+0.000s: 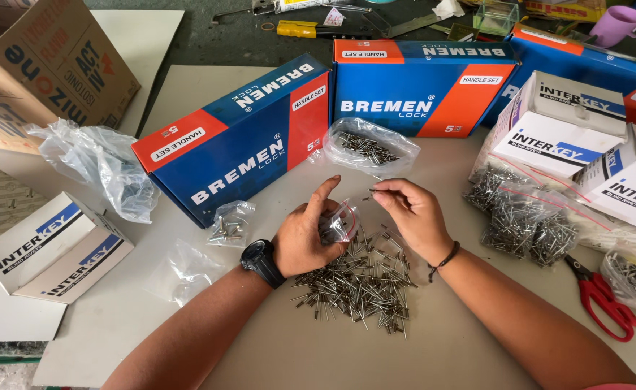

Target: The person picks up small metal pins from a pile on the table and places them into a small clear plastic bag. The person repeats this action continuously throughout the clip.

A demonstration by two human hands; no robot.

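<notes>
My left hand (305, 235), with a black watch on the wrist, holds a small clear zip bag (341, 221) with a few rivets inside. Just right of it, my right hand (413, 213) pinches a single metal rivet (373, 191) between thumb and forefinger, close to the bag's mouth. Below both hands lies a loose pile of metal rivets (357, 282) on the grey table (260, 339).
Two blue and orange boxes (238, 137) (419, 87) stand behind the hands, with an open bag of rivets (367, 148) between them. Small white boxes (556, 130) and filled rivet bags (527, 217) sit right, red scissors (607, 300) near the right edge. A small filled bag (227, 225), crumpled plastic (101, 162) and a cardboard box (50, 65) are left.
</notes>
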